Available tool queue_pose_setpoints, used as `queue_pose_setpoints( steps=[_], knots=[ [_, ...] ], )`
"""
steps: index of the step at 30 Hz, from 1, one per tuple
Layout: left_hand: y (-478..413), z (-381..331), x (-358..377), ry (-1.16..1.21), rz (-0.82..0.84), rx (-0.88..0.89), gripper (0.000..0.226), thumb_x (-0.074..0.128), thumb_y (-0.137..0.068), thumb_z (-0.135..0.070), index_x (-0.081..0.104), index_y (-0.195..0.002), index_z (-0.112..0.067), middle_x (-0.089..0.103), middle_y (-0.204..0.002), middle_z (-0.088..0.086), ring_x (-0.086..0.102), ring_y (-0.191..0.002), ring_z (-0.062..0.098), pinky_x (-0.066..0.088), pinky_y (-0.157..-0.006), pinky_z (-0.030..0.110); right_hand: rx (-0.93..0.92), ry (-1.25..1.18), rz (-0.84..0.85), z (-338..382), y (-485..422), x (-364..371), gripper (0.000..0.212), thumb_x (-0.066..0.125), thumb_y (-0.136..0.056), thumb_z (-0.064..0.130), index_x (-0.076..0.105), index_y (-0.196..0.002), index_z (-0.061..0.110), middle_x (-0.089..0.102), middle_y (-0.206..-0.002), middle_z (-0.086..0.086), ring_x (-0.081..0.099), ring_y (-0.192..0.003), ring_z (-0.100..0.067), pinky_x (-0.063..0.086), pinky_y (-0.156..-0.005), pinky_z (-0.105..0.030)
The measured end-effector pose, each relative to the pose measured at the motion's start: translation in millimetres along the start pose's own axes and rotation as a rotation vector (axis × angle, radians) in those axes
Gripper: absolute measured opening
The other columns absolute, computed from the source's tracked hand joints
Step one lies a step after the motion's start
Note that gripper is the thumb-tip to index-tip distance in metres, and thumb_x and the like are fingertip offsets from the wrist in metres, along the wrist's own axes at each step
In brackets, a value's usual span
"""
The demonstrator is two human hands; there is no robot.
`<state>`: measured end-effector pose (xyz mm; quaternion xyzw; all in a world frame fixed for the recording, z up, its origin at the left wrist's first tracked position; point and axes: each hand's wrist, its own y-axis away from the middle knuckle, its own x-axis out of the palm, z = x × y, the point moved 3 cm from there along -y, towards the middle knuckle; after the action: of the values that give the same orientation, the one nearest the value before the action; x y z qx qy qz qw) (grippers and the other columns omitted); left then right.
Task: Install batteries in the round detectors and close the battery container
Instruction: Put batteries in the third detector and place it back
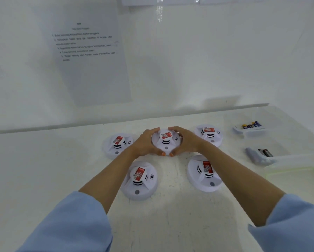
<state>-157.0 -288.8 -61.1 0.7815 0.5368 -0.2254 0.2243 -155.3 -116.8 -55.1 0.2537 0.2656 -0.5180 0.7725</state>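
Five round detectors (139,180) lie face-up on the table (170,224), none visibly opened; left hand (146,142) and right hand (186,140) grip the centre detector (165,140), batteries (252,125) apparently uninstalled in trays (250,132).

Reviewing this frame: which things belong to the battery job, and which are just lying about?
Job: middle detector, held by left hand and right hand; four other detectors; two clear containers of batteries.
Lying about: printed sheet on the wall.

Left forearm (112,174) and right forearm (237,177) bare, converging forward. Left grip (146,143) and right grip (186,140) curl round opposite sides of one detector (166,142); thumbs nearly touching at its near rim.
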Motion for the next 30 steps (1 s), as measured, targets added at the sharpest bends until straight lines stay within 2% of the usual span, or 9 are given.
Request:
queue_pose_setpoints(
  steps=[3,5,7,11,15,20,23,26,30],
  knots=[
    [0,-21,-2,0.058,-0.005,0.051,0.098,0.085,-0.06,-0.005,0.031,-0.142,-0.008,0.041,-0.132,0.0,0.041,-0.121,0.015,0.037,-0.1,0.025,-0.011,-0.046,-0.044,2,6,-16,0.097,0.086,-0.057,0.014,0.033,-0.138,0.021,0.044,-0.136,-0.001,0.045,-0.122,-0.019,0.04,-0.103,-0.034],
    [-4,-39,-3,0.079,-0.024,0.086,0.096,0.084,-0.059,-0.002,0.033,-0.14,-0.006,0.044,-0.128,0.0,0.044,-0.118,0.015,0.039,-0.094,0.023,-0.026,-0.092,-0.079,3,10,-33,0.097,0.087,-0.054,0.014,0.037,-0.136,0.023,0.047,-0.133,-0.001,0.047,-0.119,-0.019,0.042,-0.103,-0.038],
    [-8,-59,-1,0.089,-0.036,0.12,0.095,0.084,-0.059,-0.001,0.034,-0.14,-0.006,0.045,-0.129,0.001,0.046,-0.117,0.016,0.04,-0.092,0.023,-0.05,-0.12,-0.101,4,17,-53,0.096,0.087,-0.053,0.01,0.038,-0.134,0.022,0.049,-0.131,-0.002,0.049,-0.115,-0.018,0.043,-0.101,-0.036],
    [-20,-95,16,0.088,-0.046,0.153,0.1,0.086,-0.058,-0.006,0.032,-0.142,-0.008,0.038,-0.141,0.007,0.042,-0.126,0.021,0.042,-0.099,0.029,-0.074,-0.137,-0.129,-3,38,-94,0.094,0.086,-0.055,0.008,0.037,-0.134,0.023,0.048,-0.127,0.002,0.05,-0.113,-0.016,0.045,-0.097,-0.031],
    [-31,-130,48,0.068,-0.046,0.161,0.112,0.087,-0.045,-0.026,0.033,-0.142,-0.012,0.039,-0.14,0.006,0.041,-0.127,0.024,0.041,-0.105,0.039,-0.082,-0.127,-0.132,-23,61,-130,0.092,0.085,-0.057,0.006,0.038,-0.134,0.022,0.047,-0.129,0.002,0.048,-0.112,-0.016,0.046,-0.091,-0.027],
    [-46,-165,96,0.087,-0.086,0.153,0.1,0.086,-0.06,-0.011,0.03,-0.142,-0.011,0.038,-0.142,0.008,0.039,-0.128,0.024,0.039,-0.106,0.041,-0.103,-0.123,-0.096,-58,86,-172,0.092,0.084,-0.057,0.003,0.038,-0.134,0.021,0.046,-0.126,0.004,0.05,-0.109,-0.015,0.043,-0.083,-0.021],
    [-52,-181,126,0.064,-0.091,0.135,0.108,0.088,-0.054,-0.02,0.028,-0.143,-0.012,0.036,-0.142,0.008,0.036,-0.13,0.024,0.036,-0.108,0.043,-0.117,-0.095,-0.077,-81,97,-193,0.093,0.085,-0.056,0.002,0.038,-0.134,0.02,0.047,-0.125,0.003,0.051,-0.107,-0.015,0.043,-0.083,-0.021],
    [-57,-196,149,0.017,-0.094,0.099,0.115,0.08,-0.046,-0.032,0.023,-0.145,-0.017,0.03,-0.144,0.008,0.028,-0.134,0.023,0.03,-0.111,0.044,-0.12,-0.12,-0.066,-99,105,-207,0.092,0.085,-0.055,0.0,0.04,-0.132,0.022,0.048,-0.125,0.001,0.052,-0.106,-0.018,0.045,-0.085,-0.024],
    [-67,-208,166,-0.019,-0.072,0.086,0.115,0.086,-0.06,-0.018,0.012,-0.148,-0.022,0.024,-0.142,0.01,0.024,-0.134,0.025,0.027,-0.112,0.04,-0.159,-0.207,-0.046,-114,109,-217,0.093,0.084,-0.054,-0.002,0.04,-0.133,0.022,0.051,-0.122,0.002,0.053,-0.107,-0.02,0.047,-0.086,-0.023]
  ],
)
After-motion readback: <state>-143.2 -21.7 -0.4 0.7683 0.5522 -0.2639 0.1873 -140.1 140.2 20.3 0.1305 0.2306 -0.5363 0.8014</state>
